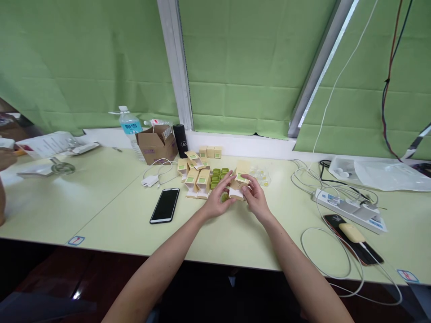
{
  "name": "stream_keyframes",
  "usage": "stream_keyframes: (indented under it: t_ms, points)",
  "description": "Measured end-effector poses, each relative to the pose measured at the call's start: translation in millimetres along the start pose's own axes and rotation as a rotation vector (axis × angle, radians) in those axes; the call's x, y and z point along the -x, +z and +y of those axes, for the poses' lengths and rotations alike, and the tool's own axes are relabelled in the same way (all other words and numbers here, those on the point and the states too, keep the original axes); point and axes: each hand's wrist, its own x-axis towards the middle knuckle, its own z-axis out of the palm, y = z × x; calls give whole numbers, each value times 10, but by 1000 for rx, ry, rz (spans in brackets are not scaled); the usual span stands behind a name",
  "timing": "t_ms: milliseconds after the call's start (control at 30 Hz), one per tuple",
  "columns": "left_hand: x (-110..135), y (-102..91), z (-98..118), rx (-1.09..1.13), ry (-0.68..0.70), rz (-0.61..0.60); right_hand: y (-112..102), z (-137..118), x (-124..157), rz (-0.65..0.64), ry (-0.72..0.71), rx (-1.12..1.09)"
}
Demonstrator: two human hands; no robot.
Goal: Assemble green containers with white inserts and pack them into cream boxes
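Close together over the table, both of my hands work at a small tan cardboard box (239,179) with a green label and an open white-lined flap. My right hand (257,199) grips its right side between thumb and fingers. My left hand (217,199) is curled at the box's left side, with a small green container (225,196) showing between thumb and fingers. Behind the left hand stand several green containers (214,178) in a cluster. More tan boxes (203,179) lie left of them, some with flaps open. Clear plastic pieces (261,175) lie beyond my right hand.
A phone (164,205) and white charger (150,180) lie left. Farther back stand a brown carton (156,146), water bottle (130,128) and black cylinder (180,140). On the right, cables surround a power strip (350,208) and another phone (368,253). Another person's arm (2,202) shows far left.
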Motion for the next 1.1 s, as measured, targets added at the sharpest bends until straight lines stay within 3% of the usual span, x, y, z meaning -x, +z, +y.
stream_keyframes:
  t_ms: [233, 600, 900, 1100]
  points:
    - [-29, 29, -34, 180, -61, 177, 26, 38, 21, -99, 30, -162]
    - [-42, 53, -38, 295, -76, 239, 37, 26, 44, -220, 12, -169]
    - [-46, 59, -63, 289, -83, 252, 74, -43, 80, -227, -23, -148]
    - [-23, 85, -74, 138, -52, 270, 126, 21, 71, -107, -46, -196]
